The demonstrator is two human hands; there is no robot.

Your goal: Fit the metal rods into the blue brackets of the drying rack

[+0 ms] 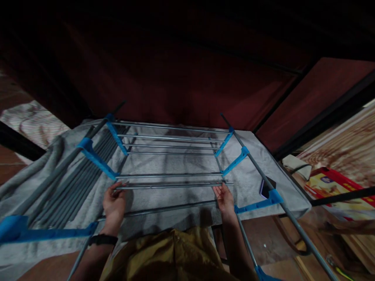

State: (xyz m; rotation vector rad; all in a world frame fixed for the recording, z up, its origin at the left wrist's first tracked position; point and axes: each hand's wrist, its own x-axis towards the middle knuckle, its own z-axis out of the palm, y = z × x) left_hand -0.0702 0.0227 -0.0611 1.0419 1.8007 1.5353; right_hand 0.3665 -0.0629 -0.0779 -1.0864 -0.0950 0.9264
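Observation:
A metal rack with grey rods and blue plastic brackets [96, 160] stands over a grey towel [172, 164]. My left hand [113, 202] grips the left end of a loose grey rod [172, 186]. My right hand [224, 197] holds the same rod near its right end, fingers curled round it. The rod lies level between the two side frames, just in front of a fixed rod. A black watch band sits on my left wrist.
A bundle of spare grey rods [79, 183] lies on the towel at the left. A dark phone [266, 187] rests at the towel's right edge. A red and yellow box [336, 183] lies at the right. Dark red cloth hangs behind.

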